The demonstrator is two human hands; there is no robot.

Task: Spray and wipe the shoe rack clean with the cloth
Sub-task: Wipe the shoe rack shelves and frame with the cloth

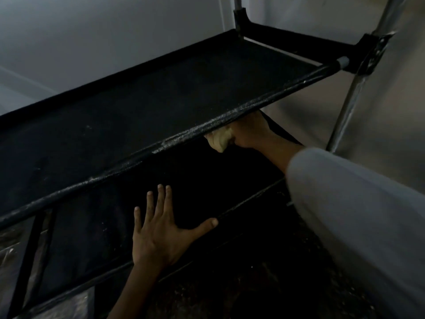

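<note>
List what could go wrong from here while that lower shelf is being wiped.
1. The right hand works the cloth right under the upper shelf's front bar, so knuckles may knock it and shake down its pale dust.
2. The left hand presses flat on the lower fabric shelf; leaning hard could sag it.
3. The light is dim, so missed patches are likely.

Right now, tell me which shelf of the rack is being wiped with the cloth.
The lower shelf. The right hand holds the cloth on it, under the upper shelf's dusty front bar, while the left hand lies flat on the same tier.
</note>
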